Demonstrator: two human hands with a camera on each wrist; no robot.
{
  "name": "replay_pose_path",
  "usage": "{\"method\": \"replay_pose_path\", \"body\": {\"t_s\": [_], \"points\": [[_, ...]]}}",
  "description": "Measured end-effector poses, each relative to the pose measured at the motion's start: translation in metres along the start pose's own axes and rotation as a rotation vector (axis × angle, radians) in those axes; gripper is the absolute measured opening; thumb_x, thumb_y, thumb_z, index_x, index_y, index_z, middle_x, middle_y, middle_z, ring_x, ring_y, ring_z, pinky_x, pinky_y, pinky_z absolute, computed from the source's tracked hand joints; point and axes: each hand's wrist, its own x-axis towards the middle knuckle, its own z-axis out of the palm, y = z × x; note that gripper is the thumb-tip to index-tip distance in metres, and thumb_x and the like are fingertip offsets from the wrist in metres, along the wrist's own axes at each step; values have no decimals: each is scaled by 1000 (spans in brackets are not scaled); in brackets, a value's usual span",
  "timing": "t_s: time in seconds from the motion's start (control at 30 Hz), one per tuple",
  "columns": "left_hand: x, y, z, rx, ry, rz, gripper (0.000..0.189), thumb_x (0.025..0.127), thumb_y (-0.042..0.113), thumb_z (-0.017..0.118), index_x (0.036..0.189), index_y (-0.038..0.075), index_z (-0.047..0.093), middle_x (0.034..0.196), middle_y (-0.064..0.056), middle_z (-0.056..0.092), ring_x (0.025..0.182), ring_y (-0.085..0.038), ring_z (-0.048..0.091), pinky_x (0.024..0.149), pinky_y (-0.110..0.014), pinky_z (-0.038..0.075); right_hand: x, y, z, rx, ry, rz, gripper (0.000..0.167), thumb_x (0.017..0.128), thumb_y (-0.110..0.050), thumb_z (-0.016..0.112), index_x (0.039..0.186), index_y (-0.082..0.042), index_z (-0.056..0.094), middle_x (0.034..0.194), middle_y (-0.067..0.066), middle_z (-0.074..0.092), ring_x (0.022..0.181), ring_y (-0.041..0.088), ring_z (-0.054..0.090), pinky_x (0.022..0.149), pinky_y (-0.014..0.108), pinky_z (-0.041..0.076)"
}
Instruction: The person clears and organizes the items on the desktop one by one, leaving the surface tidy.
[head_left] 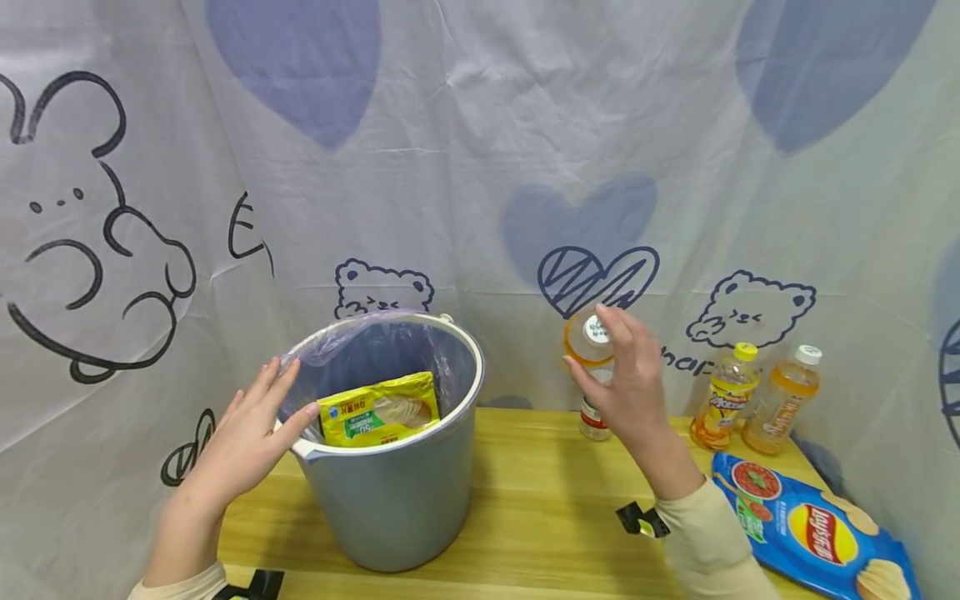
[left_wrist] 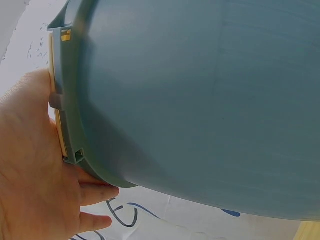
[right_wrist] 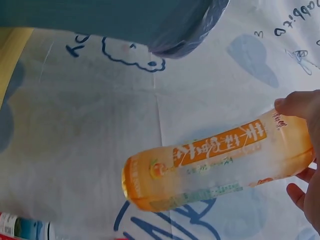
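Note:
A grey bucket [head_left: 390, 508] with a thin plastic liner [head_left: 330, 342] stands on the table, left of centre. Inside it is a yellow snack packet [head_left: 382, 410], its upper part showing. My left hand [head_left: 247, 437] rests on the bucket's near-left rim, fingers extended; in the left wrist view that hand [left_wrist: 40, 165] lies against the rim [left_wrist: 62, 100]. To the right of the bucket, my right hand [head_left: 630, 375] grips an orange drink bottle [head_left: 581, 346] by its capped end, off the table. The right wrist view shows this bottle's orange label [right_wrist: 220, 147] lengthwise.
Behind the raised bottle stands a red-labelled bottle [head_left: 595, 423], partly hidden. Two drink bottles, one yellow-capped [head_left: 723, 400] and one white-capped [head_left: 782, 404], stand at the right. A blue chip bag [head_left: 817, 529] lies before them. A printed cloth [head_left: 465, 208] hangs behind the table.

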Motion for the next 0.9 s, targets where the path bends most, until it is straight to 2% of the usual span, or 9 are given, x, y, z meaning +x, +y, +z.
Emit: {"method": "replay_pose_path", "body": {"t_s": [0.1,0.23,0.47,0.67,0.9], "points": [[0,-1,1,-1,1,-1,75,101,50,41,156,6,16,162,-26,1,149,-46,4,116,-68,-1,3,-4,5,49,31,1,68,79,-21,76,135,0,45,125,27,54,114,41,52,104,40,41],[0,-2,2,-2,3,-2,75,101,49,41,156,6,16,162,-26,2,149,-46,5,116,-68,-1,8,-9,10,98,89,3,65,81,-23,76,133,2,46,126,26,54,118,39,51,111,31,38],[1,-2,2,2,9,3,75,101,49,41,156,5,17,162,-26,2,150,-46,5,117,-68,0,20,-16,18,190,187,10,64,86,-32,74,130,4,44,127,26,53,121,32,51,110,27,41],[1,-2,2,1,14,8,74,101,49,41,156,6,17,162,-26,2,150,-46,5,117,-67,-1,27,-24,24,255,279,22,69,83,-31,77,128,8,43,126,24,55,118,32,54,108,29,44],[1,-1,1,1,13,9,74,101,49,41,156,6,16,162,-26,2,150,-46,6,117,-68,-1,32,-35,25,319,320,78,72,84,-29,77,129,11,37,125,27,53,115,28,55,100,25,48]]}}
